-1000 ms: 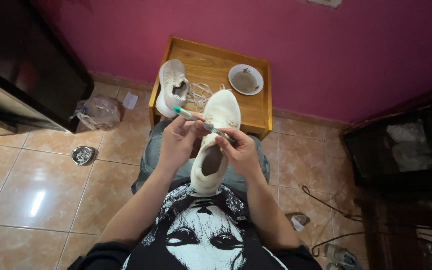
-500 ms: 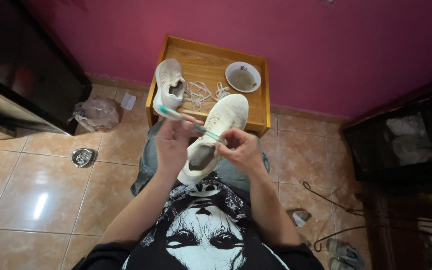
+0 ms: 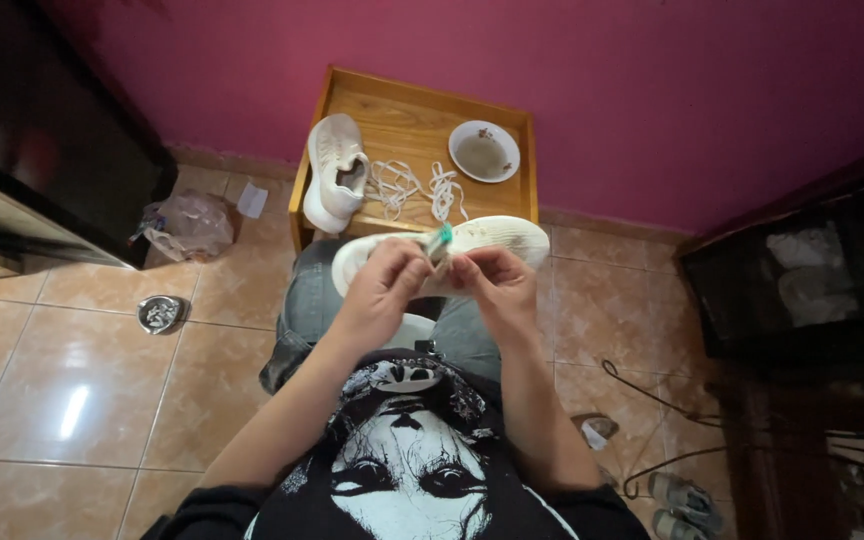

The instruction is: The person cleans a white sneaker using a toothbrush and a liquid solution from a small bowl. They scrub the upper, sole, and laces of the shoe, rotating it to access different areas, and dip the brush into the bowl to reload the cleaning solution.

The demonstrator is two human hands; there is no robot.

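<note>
Head: 2 white shoes point(image 3: 442, 255), 1 bowl point(image 3: 484, 151), 2 laces point(image 3: 414, 188).

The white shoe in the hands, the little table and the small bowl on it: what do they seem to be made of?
White shoe: looks like soft matte knit fabric on a paler sole, probably rubber or foam. Little table: wood with a warm, slightly glossy finish; grain lines show and it has a raised rim. Small bowl: smooth and white, probably glazed ceramic, though plastic or enamel cannot be ruled out.
</note>
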